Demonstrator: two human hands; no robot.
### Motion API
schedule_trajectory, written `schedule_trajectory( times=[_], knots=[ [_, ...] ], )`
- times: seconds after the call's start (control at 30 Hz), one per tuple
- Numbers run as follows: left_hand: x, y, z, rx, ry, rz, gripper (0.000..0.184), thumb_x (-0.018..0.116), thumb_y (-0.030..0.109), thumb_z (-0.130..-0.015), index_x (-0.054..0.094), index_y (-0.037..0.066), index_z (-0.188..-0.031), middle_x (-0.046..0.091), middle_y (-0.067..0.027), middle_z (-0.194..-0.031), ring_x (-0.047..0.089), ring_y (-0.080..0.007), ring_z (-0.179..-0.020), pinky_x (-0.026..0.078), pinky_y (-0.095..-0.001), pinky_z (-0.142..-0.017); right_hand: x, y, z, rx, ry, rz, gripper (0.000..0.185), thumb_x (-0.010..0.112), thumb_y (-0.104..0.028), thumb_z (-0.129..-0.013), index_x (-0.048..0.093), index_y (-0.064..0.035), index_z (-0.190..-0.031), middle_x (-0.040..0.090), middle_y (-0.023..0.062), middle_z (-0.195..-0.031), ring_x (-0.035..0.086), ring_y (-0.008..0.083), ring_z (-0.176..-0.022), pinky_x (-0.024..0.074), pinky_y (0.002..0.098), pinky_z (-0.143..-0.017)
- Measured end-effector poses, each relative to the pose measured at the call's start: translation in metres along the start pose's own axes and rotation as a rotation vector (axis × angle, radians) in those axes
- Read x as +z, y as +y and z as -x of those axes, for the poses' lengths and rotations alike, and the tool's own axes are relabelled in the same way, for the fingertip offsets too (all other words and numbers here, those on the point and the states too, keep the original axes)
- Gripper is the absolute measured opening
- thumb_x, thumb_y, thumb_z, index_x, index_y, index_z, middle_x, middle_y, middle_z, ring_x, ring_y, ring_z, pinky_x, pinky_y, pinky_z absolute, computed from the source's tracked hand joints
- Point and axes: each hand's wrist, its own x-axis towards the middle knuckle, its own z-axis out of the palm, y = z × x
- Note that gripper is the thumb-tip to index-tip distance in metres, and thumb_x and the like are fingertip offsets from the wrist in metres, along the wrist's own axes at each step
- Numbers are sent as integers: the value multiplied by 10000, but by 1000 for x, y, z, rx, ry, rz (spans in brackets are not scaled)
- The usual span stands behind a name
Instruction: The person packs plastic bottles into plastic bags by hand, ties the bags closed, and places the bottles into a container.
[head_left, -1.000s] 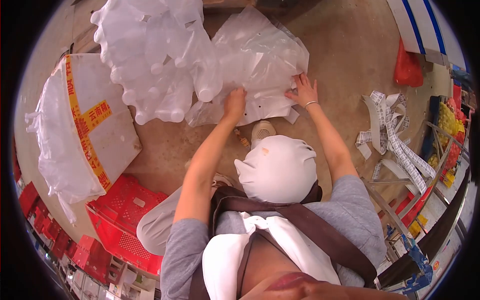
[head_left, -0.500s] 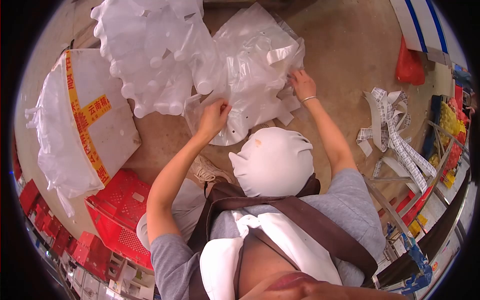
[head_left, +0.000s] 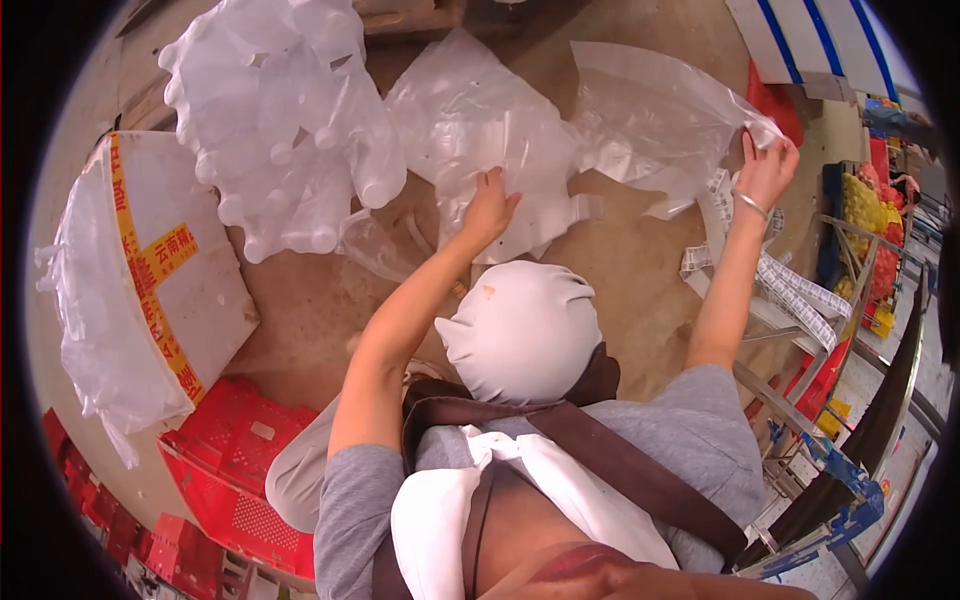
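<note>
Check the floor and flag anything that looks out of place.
The printed strips on the floor, partly behind the right forearm, look out of place: they lie in a loose tangle rather than rolled or stacked. No spill is evident.

Left fingers [head_left: 492,188] hide part of the plastic sheet [head_left: 470,115].

On the yellow tape [head_left: 168,252] across the white box [head_left: 208,292], left of the frame, I read 云南精 in red; its remaining characters are unclear. Print on the paper strips [head_left: 800,290], right, is too small for me.
</note>
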Motion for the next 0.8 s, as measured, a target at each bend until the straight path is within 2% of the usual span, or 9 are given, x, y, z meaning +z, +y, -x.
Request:
schedule_trajectory(
  times=[0.07,0.17,0.27,0.3,0.4,0.47,0.6,0.7,0.8],
  knots=[
    [-35,60,-11,-12,-129,85,465,629,228,-812,451,-6,-1172,524,-196,-1061,516,-366,-999,452,-379,-830,33,-32,17,16,-311,22,157,491,-152,-918,469,-22,-1003,535,64,-970,561,155,-865,491,342,-816],
    [-98,121,-23,132,-314,409,307,641,208,-799,551,18,-1022,567,-135,-1006,558,-252,-924,472,-362,-748,138,-93,112,458,-964,-24,85,531,-115,-885,527,-81,-963,572,16,-884,560,93,-829,457,225,-721],
    [-137,117,-22,85,-348,749,238,645,149,-785,565,41,-982,577,-70,-987,552,-151,-896,466,-298,-737,201,-104,167,418,-1492,-182,138,575,-115,-864,516,-43,-966,572,17,-891,555,83,-870,457,249,-761],
    [-144,112,-18,35,-231,899,208,638,113,-780,565,48,-964,582,-44,-956,551,-122,-871,466,-282,-720,218,-108,178,392,-1559,-225,149,573,-97,-863,511,-34,-983,566,29,-930,553,95,-886,457,253,-781],
    [-248,118,17,64,57,320,211,610,77,-789,572,44,-993,591,-42,-943,564,-124,-855,479,-281,-705,257,-126,200,345,-1657,-384,183,572,-59,-859,502,-12,-1021,550,56,-1014,547,121,-918,460,264,-820],
    [-292,121,36,-125,204,495,240,607,86,-793,574,30,-1024,600,-44,-941,573,-128,-846,480,-276,-715,270,-140,213,374,-1600,-525,200,581,-53,-852,499,-7,-1028,542,62,-1029,543,125,-920,462,268,-814],
    [-349,102,87,-346,296,440,276,584,73,-777,571,5,-1044,596,-41,-963,567,-125,-851,469,-268,-728,299,-127,250,25,-1728,103,390,697,-214,-783,486,-22,-1049,516,59,-1036,544,125,-886,477,284,-797],
    [-351,77,114,-228,520,275,315,619,116,-751,588,6,-1044,601,-2,-832,573,-128,-780,464,-271,-724,312,-110,294,447,-1955,-138,312,750,-260,-724,523,-67,-816,520,-3,-806,483,57,-730,408,249,-592],
    [-389,56,142,-286,396,399,151,651,47,-727,595,7,-861,602,-4,-792,549,-88,-736,452,-257,-685,319,-108,299,711,-2047,-269,278,732,-207,-742,489,-99,-663,469,-57,-647,404,25,-627,316,218,-547]
  ],
)
